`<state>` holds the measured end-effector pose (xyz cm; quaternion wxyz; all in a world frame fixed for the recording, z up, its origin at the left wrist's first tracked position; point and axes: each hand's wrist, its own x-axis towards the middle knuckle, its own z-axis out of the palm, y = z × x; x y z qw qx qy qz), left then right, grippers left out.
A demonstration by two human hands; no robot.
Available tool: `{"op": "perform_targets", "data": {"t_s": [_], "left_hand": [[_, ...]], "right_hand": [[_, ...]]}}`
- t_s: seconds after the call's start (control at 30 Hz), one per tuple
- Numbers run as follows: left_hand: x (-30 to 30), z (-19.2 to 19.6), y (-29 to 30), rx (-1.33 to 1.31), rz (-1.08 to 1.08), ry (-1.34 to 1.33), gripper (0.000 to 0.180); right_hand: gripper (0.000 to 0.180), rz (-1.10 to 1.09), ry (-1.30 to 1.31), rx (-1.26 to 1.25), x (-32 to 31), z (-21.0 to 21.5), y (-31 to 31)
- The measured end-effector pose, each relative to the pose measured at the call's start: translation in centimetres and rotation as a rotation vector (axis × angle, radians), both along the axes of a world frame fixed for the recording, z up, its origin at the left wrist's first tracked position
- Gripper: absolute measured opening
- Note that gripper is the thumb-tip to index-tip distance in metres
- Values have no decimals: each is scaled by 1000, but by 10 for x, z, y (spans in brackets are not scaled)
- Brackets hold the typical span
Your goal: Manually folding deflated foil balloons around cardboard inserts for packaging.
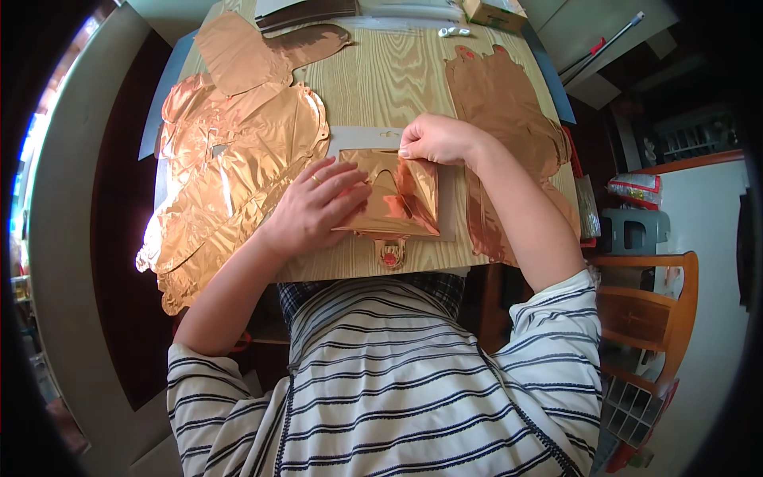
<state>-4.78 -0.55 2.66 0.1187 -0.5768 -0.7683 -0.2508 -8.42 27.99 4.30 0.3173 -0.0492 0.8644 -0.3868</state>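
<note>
A folded rose-gold foil balloon [401, 199] lies on a pale grey card [447, 208] near the front edge of the wooden table [381, 75]. My left hand [314, 208] presses flat on the balloon's left side, fingers spread, a ring on one finger. My right hand [435, 139] pinches the balloon's top edge between thumb and fingertips. The balloon's small valve tab [389, 256] sticks out toward me past the card.
A heap of flat rose-gold foil balloons [226, 171] covers the table's left side, more foil balloons [509, 119] lie on the right. A small white object [454, 32] and a box [494, 12] sit at the far edge. A wooden chair [648, 314] stands to my right.
</note>
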Motion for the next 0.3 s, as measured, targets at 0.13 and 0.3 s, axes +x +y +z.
{"op": "perform_targets", "data": {"t_s": [0.13, 0.3], "left_hand": [[-25, -29, 4, 54, -47, -70, 50], [-24, -22, 16, 11, -14, -165, 48]], "right_hand": [[19, 97, 146, 176, 2, 7, -8], [19, 109, 270, 258, 9, 5, -6]]}}
